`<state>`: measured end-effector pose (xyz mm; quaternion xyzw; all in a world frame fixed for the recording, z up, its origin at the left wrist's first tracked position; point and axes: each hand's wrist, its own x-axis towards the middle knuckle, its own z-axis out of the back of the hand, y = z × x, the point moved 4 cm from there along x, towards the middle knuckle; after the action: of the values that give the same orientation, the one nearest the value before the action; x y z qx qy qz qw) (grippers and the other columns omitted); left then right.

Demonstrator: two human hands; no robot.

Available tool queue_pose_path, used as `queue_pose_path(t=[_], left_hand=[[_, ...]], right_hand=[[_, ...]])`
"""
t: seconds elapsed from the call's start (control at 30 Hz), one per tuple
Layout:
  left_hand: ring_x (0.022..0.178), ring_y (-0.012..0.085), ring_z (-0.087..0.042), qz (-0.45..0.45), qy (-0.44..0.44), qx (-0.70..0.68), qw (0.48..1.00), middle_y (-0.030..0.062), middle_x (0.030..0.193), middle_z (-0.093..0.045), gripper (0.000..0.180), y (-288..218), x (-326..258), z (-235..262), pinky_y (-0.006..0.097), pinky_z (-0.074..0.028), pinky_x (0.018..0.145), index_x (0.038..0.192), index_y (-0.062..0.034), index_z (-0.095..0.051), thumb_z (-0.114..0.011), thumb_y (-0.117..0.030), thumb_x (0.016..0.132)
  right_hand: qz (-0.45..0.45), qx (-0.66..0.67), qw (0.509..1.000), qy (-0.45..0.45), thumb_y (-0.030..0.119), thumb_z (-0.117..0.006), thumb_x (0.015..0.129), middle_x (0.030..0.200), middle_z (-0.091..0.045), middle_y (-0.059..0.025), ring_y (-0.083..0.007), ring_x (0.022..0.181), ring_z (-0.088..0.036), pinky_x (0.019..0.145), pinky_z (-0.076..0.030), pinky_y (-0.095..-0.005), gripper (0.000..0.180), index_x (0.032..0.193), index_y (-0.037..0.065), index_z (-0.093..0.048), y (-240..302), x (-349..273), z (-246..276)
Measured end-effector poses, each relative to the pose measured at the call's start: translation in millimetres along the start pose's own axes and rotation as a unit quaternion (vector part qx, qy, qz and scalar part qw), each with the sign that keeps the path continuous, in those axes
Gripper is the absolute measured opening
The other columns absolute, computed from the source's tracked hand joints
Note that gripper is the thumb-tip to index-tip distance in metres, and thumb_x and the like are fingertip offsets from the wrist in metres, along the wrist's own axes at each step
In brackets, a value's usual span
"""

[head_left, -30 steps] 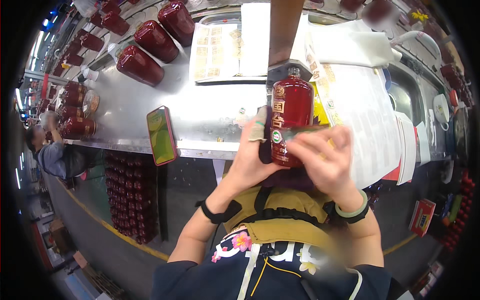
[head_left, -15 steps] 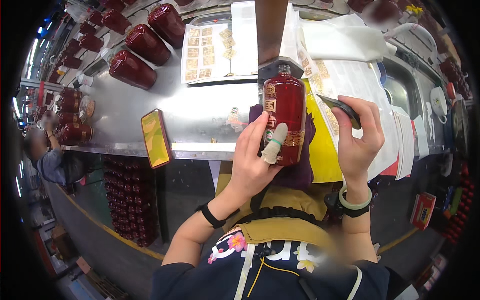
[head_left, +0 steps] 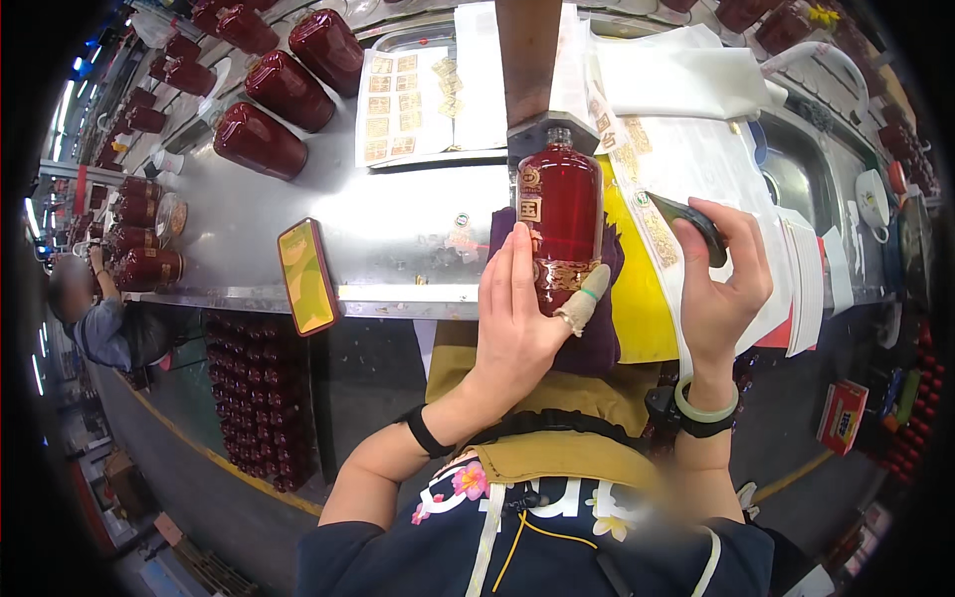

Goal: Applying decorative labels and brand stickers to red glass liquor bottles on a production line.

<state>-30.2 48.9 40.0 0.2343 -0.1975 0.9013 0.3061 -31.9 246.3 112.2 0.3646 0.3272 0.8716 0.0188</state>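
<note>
A dark red glass bottle with gold labels lies on its back in front of me on a purple cloth, its neck against a dark octagonal holder. My left hand grips its lower part: fingers stretched along its left side over the label, thumb in a pale finger cot on the gold band. To the right of the bottle, my right hand pinches black pointed tweezers. Their tip is at a small round green-and-white sticker, over a strip of gold labels.
Left of me, a phone with a yellow-green screen rests at the steel table's edge. Behind it stand several red bottles and a gold label sheet. White sheets and a sink are at right. A person works at far left.
My left hand has slid down the bottle, and its thumb has moved right, onto the gold band. The tweezers' tip now meets a round sticker; my right hand has shifted slightly right.
</note>
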Motion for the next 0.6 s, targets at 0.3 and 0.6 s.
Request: queue_pose_path(t=[0.3, 0.6], left_hand=[[0.128, 0.0432, -0.061, 0.124, -0.025, -0.266, 0.956, 0.0264, 0.154, -0.053, 0.079, 34.0, -27.2, -4.3, 0.05, -0.049, 0.108, 0.14, -0.0028, -0.067, -0.088, 0.002, 0.064], [0.114, 0.0335, -0.067, 0.133, -0.039, -0.26, 0.956, 0.0176, 0.129, -0.071, 0.079, 29.4, -13.2, 17.3, 0.045, -0.05, 0.099, 0.139, 0.0052, -0.064, -0.091, -0.003, 0.065]], right_hand=[[-0.005, 0.011, 1.0, 0.021, -0.003, -0.083, 0.085, 0.095, -0.071, -0.0099, -0.0198, 0.084, -0.069, 0.073, -0.058, -0.0302, 0.023, 0.106, 0.001, -0.075, 0.0, -8.5, 0.0], [0.107, 0.027, 0.992, 0.06, -0.003, -0.085, 0.068, 0.097, -0.074, -0.0033, -0.0237, 0.084, -0.064, 0.073, -0.049, -0.0363, 0.035, 0.101, 0.008, -0.08, 19.8, -24.6, -15.5]])
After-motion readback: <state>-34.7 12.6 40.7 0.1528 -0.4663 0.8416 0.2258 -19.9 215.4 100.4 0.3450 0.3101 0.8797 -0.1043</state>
